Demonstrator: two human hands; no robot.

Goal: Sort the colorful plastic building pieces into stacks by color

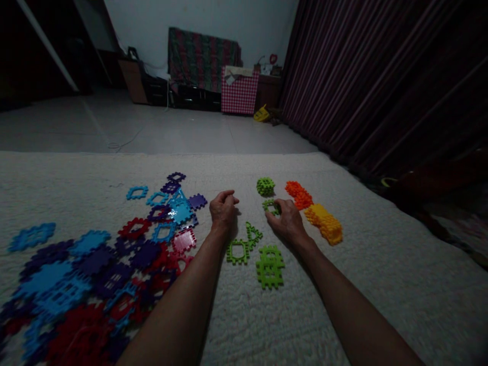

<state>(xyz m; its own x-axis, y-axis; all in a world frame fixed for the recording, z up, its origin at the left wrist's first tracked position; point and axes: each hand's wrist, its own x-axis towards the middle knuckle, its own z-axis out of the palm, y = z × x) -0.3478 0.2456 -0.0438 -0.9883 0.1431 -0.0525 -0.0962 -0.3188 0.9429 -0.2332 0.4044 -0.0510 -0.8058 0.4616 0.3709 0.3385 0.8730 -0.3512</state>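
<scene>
My right hand rests on the white rug with its fingers closed round a small green interlocking tile. My left hand is curled into a loose fist just to its left, and I see nothing in it. A stack of green tiles sits just beyond the right hand. Three more green tiles lie near my wrists: a square frame, a triangle and a grid piece.
An orange stack and a yellow stack lie right of my right hand. A big heap of blue, purple and red tiles covers the rug's left. Dark curtains hang on the right; furniture stands at the far wall.
</scene>
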